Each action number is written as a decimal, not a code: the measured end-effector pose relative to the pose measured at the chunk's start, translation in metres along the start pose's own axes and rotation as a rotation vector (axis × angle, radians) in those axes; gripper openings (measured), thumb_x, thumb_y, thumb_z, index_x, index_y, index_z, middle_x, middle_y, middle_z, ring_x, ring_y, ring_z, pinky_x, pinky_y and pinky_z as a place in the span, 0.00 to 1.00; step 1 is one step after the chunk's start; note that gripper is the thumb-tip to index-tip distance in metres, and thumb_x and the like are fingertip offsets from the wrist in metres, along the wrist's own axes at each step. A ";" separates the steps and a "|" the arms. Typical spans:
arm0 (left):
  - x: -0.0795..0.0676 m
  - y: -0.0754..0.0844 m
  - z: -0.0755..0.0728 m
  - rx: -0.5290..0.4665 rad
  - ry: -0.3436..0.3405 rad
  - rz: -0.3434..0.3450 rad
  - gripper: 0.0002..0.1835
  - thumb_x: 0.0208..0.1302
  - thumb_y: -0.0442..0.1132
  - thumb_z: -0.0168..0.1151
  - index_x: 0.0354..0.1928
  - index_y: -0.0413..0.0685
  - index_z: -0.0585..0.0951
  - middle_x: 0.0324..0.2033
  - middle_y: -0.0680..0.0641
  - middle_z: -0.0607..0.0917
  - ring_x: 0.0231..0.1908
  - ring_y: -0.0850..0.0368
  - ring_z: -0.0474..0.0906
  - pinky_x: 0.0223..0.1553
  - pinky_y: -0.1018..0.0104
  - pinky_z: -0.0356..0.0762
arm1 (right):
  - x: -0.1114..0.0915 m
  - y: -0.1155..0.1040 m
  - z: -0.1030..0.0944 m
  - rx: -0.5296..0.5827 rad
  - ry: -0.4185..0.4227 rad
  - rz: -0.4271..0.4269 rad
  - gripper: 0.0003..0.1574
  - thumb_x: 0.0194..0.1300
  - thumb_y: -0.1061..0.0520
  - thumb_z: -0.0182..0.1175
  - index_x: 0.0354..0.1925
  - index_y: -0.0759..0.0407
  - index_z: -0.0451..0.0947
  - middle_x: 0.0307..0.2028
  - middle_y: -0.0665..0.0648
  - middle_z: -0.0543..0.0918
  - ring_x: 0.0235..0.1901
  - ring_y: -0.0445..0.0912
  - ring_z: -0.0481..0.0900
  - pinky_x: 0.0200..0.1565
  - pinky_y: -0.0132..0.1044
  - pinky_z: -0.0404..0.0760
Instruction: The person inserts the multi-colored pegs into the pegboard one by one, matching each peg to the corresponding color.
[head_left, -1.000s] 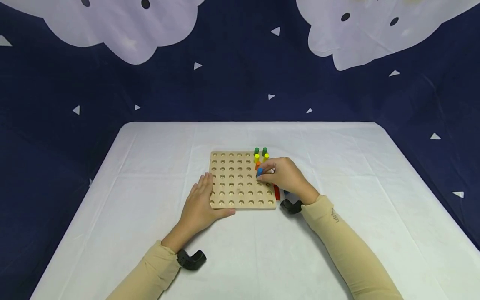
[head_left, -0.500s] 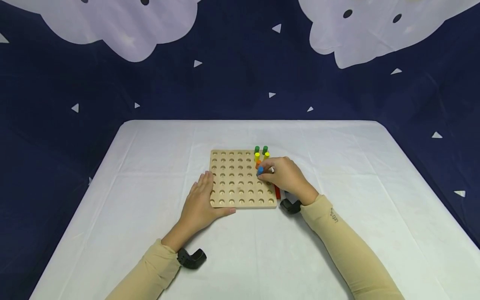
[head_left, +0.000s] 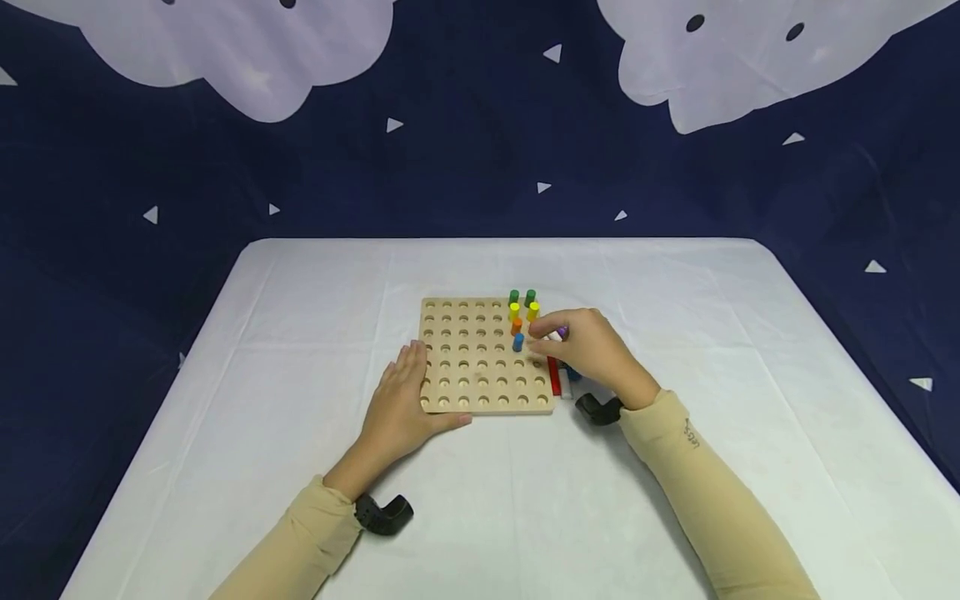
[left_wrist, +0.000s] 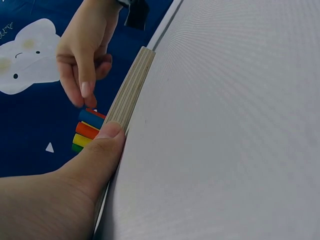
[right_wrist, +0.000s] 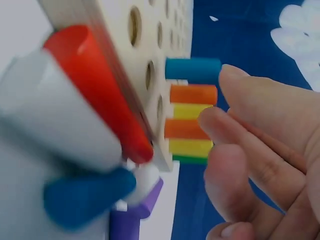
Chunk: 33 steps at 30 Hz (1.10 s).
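Note:
A wooden pegboard with rows of holes lies on the white table. My left hand rests against its left side, fingers straight, the thumb along the front edge. A blue peg stands upright in a hole in the right part of the board. In the right wrist view, two orange pegs stand beyond it, with yellow pegs and green pegs farther back. My right hand hovers over the board's right edge, fingers loosely bent, nothing between them, fingertips close to the blue peg.
Loose pegs lie along the board's right side: a red peg, a white peg, a blue one and purple ones. A dark blue cloth with white clouds hangs behind the table.
My right hand has let go of the blue peg, which stays in the board, and has drawn back to the right. My left hand has kept its place at the board.

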<state>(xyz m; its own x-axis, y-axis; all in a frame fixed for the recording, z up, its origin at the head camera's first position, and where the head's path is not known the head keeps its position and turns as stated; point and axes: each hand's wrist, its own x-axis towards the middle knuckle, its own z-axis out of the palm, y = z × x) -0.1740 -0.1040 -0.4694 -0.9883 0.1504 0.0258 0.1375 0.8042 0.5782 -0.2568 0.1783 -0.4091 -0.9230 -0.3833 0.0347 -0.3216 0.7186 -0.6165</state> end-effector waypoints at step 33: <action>0.001 0.000 0.000 -0.006 -0.003 0.008 0.73 0.42 0.70 0.74 0.77 0.35 0.44 0.78 0.37 0.45 0.79 0.43 0.40 0.79 0.47 0.39 | -0.030 0.031 -0.018 -0.280 -0.129 0.083 0.17 0.59 0.63 0.67 0.48 0.55 0.87 0.52 0.58 0.86 0.55 0.56 0.81 0.57 0.58 0.79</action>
<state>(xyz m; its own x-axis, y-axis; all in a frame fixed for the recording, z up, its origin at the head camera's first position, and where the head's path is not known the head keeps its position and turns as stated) -0.1747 -0.1038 -0.4694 -0.9869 0.1587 0.0278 0.1450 0.7995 0.5829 -0.2426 0.2227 -0.4151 -0.9199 -0.3743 -0.1173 -0.3088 0.8754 -0.3718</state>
